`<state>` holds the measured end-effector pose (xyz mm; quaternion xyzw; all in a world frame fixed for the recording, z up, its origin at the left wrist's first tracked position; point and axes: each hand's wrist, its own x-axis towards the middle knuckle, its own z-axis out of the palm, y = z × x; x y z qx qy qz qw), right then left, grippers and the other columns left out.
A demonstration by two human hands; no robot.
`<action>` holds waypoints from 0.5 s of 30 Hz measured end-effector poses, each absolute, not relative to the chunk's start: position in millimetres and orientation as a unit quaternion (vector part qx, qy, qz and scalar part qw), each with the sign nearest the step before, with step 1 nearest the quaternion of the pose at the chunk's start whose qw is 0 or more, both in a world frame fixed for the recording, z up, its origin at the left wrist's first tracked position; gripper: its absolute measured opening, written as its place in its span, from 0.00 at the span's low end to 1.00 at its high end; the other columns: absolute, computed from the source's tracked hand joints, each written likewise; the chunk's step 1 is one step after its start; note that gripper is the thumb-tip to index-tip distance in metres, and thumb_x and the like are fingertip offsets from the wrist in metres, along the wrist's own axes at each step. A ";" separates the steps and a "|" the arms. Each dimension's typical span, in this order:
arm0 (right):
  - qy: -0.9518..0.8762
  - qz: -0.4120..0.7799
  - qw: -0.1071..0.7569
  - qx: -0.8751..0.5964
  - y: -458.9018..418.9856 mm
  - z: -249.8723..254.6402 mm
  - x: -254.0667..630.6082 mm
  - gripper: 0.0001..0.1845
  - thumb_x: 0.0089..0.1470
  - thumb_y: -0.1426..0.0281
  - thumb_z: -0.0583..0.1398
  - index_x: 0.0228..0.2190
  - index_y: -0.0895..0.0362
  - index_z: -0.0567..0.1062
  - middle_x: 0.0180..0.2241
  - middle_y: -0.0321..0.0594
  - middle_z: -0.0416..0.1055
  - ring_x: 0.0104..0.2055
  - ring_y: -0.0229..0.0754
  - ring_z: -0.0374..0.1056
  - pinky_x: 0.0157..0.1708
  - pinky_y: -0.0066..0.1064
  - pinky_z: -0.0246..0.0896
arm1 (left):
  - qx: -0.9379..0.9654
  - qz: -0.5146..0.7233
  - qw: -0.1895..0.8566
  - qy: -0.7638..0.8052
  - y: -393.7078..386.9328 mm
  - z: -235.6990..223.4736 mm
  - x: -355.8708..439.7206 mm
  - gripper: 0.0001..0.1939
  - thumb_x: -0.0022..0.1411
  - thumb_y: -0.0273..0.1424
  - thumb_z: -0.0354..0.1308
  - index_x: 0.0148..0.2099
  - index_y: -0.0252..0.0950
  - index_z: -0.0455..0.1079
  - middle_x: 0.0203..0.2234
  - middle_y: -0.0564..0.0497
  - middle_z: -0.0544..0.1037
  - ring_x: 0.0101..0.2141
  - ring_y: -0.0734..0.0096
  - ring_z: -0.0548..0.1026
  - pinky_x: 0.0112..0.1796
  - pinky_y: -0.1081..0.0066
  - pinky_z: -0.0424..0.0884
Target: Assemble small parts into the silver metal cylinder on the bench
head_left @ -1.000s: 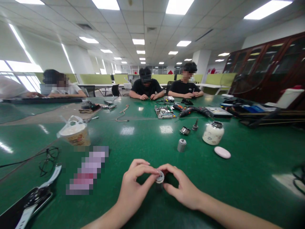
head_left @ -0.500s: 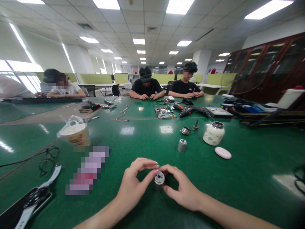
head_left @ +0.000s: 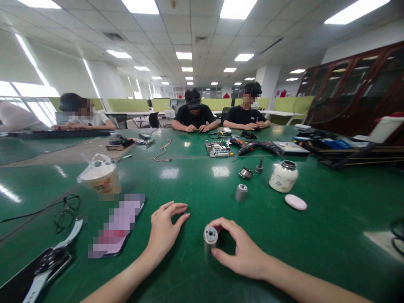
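A small silvery metal motor (head_left: 211, 236) stands upright on the green table, its round end face with a dark centre hole turned up. My right hand (head_left: 241, 248) grips it from the right, thumb at the near side and fingers curled round the back. Over the table to the left, my left hand (head_left: 166, 227) is apart from the motor, fingers bent and a gap between thumb and fingertips; nothing I can make out is in it. Beyond the hands stand a second metal cylinder (head_left: 241, 193), a short metal ring (head_left: 245, 173) and a dark shafted part (head_left: 259, 166).
To the right are a cream jar (head_left: 283, 176) and its pink lid (head_left: 296, 202). On the left lie a phone (head_left: 118, 227), a watch (head_left: 50, 261), glasses (head_left: 66, 212) and a bagged cup (head_left: 102, 176). A circuit board (head_left: 219, 148) and power drills (head_left: 249, 147) lie farther back, before seated people.
My left hand has moved away from the motor, to the left and slightly up in view. My right hand stays at the motor, its thumb now against the side.
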<state>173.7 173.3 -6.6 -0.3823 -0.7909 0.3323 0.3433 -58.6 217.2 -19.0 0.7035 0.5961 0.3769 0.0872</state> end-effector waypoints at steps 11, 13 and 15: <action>-0.801 0.295 0.340 -0.396 174.8 -16.2 171.8 0.17 0.50 0.69 0.64 0.43 0.52 0.71 0.39 0.36 0.72 0.42 0.43 0.66 0.43 0.35 0.59 | 0.764 0.487 0.091 0.414 166.8 -11.0 -18.9 0.21 0.61 0.30 0.61 0.55 0.42 0.62 0.43 0.49 0.81 0.45 0.63 0.78 0.49 0.60 0.69; -0.804 0.289 0.341 -0.392 174.8 -16.8 171.5 0.16 0.51 0.69 0.64 0.43 0.52 0.71 0.39 0.36 0.72 0.42 0.43 0.66 0.43 0.35 0.59 | 0.771 0.479 0.097 0.409 163.5 -10.1 -16.2 0.21 0.61 0.29 0.62 0.55 0.43 0.61 0.42 0.50 0.81 0.44 0.63 0.78 0.49 0.60 0.69; -0.806 0.285 0.341 -0.390 174.8 -16.4 171.0 0.16 0.51 0.69 0.63 0.43 0.52 0.71 0.40 0.37 0.72 0.42 0.43 0.66 0.43 0.35 0.59 | 0.769 0.478 0.102 0.412 163.8 -8.7 -15.9 0.22 0.61 0.29 0.62 0.55 0.43 0.60 0.39 0.51 0.82 0.43 0.64 0.78 0.48 0.61 0.69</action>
